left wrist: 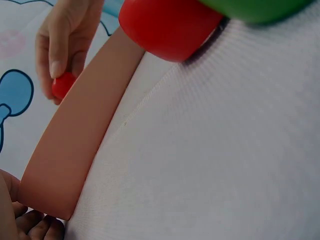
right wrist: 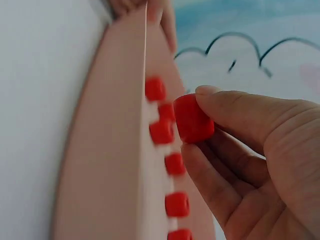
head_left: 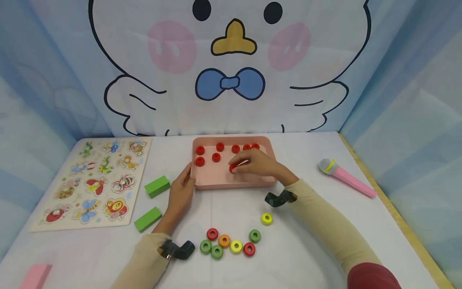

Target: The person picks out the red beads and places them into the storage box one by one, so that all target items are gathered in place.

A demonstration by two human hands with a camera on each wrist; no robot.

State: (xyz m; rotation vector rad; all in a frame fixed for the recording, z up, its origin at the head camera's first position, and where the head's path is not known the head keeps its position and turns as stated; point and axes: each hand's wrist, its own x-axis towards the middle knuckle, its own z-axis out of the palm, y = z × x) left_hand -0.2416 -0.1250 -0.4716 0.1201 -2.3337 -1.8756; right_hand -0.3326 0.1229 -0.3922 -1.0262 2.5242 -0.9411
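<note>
A shallow pink tray [head_left: 234, 187] lies near the back of the table with several red beads [head_left: 216, 157] in it. My right hand [head_left: 258, 163] is over the tray's right half, pinching a red bead [right wrist: 192, 120] between thumb and fingers. In the left wrist view this bead [left wrist: 63, 86] shows just beyond the tray wall [left wrist: 82, 135]. My left hand [head_left: 180, 193] grips the tray's near left corner, thumb against the wall and fingers curled around the end.
Several loose red, green, orange and yellow beads [head_left: 224, 241] lie in front of the tray. Two green blocks [head_left: 157, 186] and an insect puzzle board [head_left: 95, 184] are on the left. A pink toy microphone [head_left: 348, 178] lies at right, a pink block [head_left: 35, 277] at front left.
</note>
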